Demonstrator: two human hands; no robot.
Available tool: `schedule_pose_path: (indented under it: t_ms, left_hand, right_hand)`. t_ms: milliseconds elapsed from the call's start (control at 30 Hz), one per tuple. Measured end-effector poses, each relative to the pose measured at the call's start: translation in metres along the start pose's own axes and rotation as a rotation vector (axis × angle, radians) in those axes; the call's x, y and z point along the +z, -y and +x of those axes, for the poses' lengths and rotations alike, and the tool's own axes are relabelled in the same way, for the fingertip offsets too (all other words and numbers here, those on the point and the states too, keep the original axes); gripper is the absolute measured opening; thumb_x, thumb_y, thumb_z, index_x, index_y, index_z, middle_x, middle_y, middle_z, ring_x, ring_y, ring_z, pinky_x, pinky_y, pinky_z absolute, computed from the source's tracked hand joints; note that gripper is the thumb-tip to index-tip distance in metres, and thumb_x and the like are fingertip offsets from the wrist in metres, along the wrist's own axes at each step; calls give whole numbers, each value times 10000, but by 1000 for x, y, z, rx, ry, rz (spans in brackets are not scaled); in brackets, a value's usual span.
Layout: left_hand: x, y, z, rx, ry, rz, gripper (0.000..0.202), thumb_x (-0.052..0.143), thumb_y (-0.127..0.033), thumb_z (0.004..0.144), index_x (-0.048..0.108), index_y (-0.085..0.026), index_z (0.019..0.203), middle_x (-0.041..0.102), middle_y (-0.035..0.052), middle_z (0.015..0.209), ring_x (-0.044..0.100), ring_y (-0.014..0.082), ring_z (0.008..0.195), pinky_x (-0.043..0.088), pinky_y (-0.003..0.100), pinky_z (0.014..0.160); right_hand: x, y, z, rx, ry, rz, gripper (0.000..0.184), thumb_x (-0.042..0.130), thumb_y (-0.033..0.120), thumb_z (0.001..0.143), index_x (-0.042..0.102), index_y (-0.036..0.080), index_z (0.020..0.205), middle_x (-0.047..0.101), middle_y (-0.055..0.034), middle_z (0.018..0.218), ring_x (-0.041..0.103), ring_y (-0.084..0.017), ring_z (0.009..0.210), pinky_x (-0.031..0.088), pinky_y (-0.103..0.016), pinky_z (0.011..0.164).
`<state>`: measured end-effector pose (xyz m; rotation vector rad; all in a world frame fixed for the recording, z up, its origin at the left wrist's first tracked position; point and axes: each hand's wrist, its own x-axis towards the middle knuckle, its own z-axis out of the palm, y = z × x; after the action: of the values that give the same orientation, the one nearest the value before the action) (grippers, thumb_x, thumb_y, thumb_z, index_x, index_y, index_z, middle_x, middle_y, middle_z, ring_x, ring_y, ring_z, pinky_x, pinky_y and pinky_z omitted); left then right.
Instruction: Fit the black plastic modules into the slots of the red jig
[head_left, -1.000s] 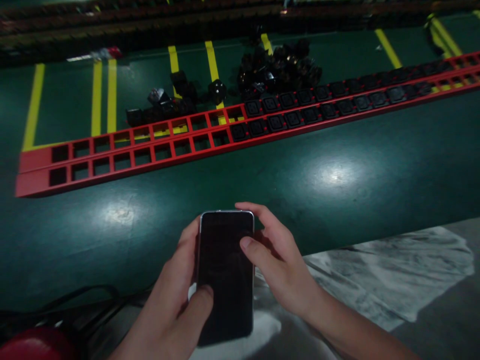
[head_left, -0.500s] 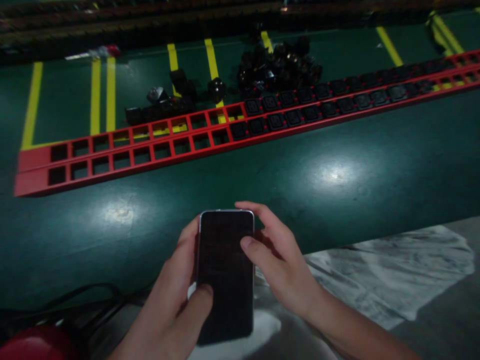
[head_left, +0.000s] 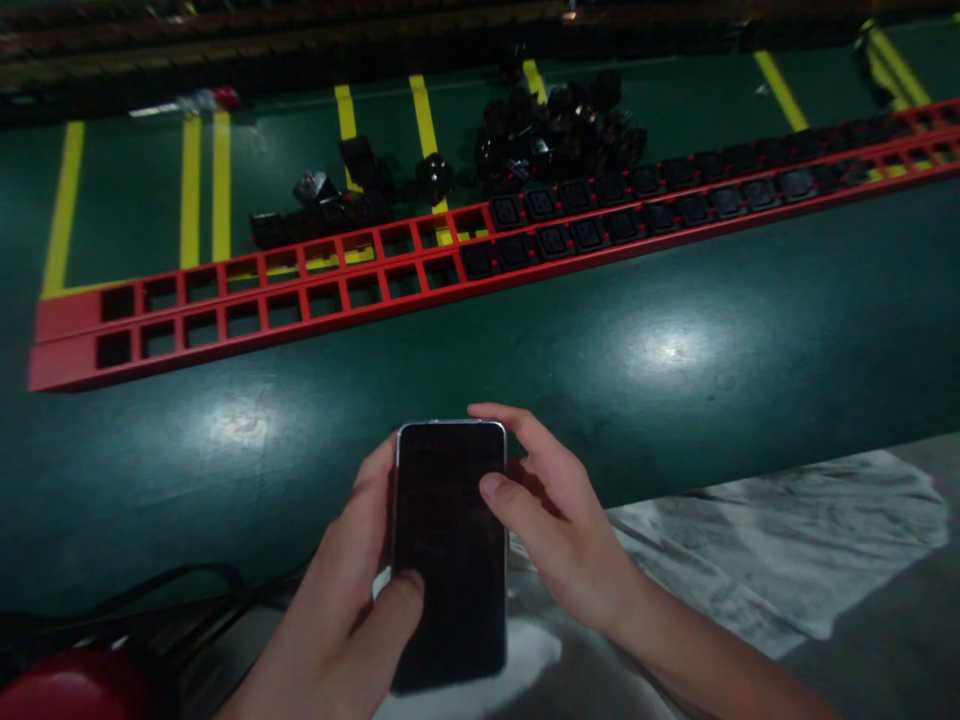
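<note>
A dark-screened smartphone (head_left: 450,560) is held upright between both hands, in front of the table's near edge. My left hand (head_left: 349,590) grips its left side, with the thumb resting over the lower screen. On the other side, my right hand (head_left: 559,520) holds the upper right edge; its thumb lies on the screen and its index finger reaches along the top corner. The fingers behind the phone are hidden. Beyond the phone, a long red rack (head_left: 300,262) with two rows of square slots lies across the green table (head_left: 525,370).
Black square parts (head_left: 555,240) fill the rack's middle and right slots, while its left slots show bare openings. Behind it lie a heap of black parts (head_left: 562,130) and a smaller group (head_left: 322,205). Yellow tape strips (head_left: 191,190) cross the table. A red rounded object (head_left: 75,690) sits lower left.
</note>
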<state>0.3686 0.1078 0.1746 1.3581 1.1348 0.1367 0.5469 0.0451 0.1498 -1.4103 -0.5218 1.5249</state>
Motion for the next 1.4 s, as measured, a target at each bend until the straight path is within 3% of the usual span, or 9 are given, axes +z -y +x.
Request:
schedule_pose_path:
  t_ms: [367,567,1000,1400]
  left_hand:
    - [1,-4,-1,8,-8,-10,667,527,-238,883,387,-293,1532,512,72,1512,451,303,1427,353,511,1213]
    - [0,2,-2,-42,-24,-33,698,516,-247,890,328,-304,1560,494,70,1529,410,292,1463,327,507,1223]
    - [5,-7,-2,-15,-20,-22,679,541,-254,872,385,-306,1531,544,59,1488,421,313,1454,434,485,1168]
    - [5,-4,-5,-6,-31,23,636,523,-258,897,413,-314,1521,458,39,1575,399,308,1474,378,496,1204]
  right_hand:
    - [0,1,1,11,-3,6,434,558,310,926,495,268,1352,546,51,697,491,-100,577,379,-209,527]
    - [0,1,1,2,-10,-2,432,551,302,927,496,259,1354,559,47,711,501,-101,585,388,-209,530]
    - [-2,0,-3,8,-10,1,421,560,311,934,500,266,1348,575,35,733,527,-114,608,414,-221,544]
    - [-5,1,-4,11,-17,-16,420,567,325,931,511,264,1343,602,22,768,549,-123,621,428,-228,547]
